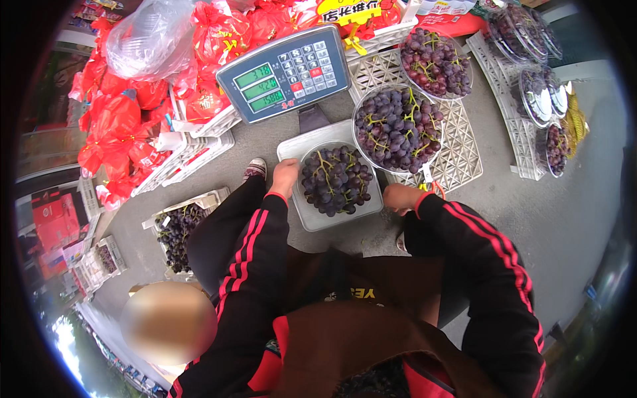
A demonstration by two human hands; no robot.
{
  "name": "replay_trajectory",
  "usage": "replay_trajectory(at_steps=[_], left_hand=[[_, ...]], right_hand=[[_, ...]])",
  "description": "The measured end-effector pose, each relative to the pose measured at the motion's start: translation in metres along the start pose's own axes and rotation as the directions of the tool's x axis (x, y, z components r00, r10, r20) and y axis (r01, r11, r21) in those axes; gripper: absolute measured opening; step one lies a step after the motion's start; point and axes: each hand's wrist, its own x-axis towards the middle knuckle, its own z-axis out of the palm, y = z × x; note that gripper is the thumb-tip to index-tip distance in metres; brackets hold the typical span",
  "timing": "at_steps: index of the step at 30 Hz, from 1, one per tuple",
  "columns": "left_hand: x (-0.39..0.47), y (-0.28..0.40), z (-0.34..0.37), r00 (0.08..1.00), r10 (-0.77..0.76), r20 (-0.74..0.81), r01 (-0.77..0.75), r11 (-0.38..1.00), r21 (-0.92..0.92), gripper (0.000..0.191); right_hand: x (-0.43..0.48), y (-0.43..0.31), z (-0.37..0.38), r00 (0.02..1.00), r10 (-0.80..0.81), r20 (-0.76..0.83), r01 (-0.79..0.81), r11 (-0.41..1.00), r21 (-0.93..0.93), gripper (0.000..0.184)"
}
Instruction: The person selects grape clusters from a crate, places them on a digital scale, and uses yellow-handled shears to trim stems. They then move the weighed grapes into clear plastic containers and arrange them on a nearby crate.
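Observation:
A clear plastic bowl heaped with dark purple grapes sits on the metal pan of a digital scale. My left hand is at the bowl's left rim, fingers curled against it. Past the pan's right edge, my right hand is loosely curled, its fingertips partly hidden. Scissors with an orange and yellow handle lie just beyond it. A larger clear bowl of grapes stands up and to the right. The scale's keypad and display head rises behind the pan.
An upturned white plastic crate supports the larger bowl and another grape bowl. Lidded grape tubs stand on a crate at right. Red bags crowd the upper left. A grape crate sits beside my left leg.

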Motion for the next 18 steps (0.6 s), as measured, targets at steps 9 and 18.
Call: replay_trajectory(at_steps=[9, 18], left_hand=[[0.006, 0.009, 0.000, 0.920, 0.357, 0.160, -0.385, 0.753, 0.534, 0.013], [-0.026, 0.004, -0.014, 0.861, 0.488, 0.142, -0.475, 0.671, 0.569, 0.004]], right_hand=[[0.066, 0.000, 0.087, 0.768, 0.302, -0.565, 0.305, 0.604, 0.737, 0.015], [0.070, -0.003, 0.102, 0.562, 0.117, -0.819, 0.296, 0.896, 0.331, 0.017]])
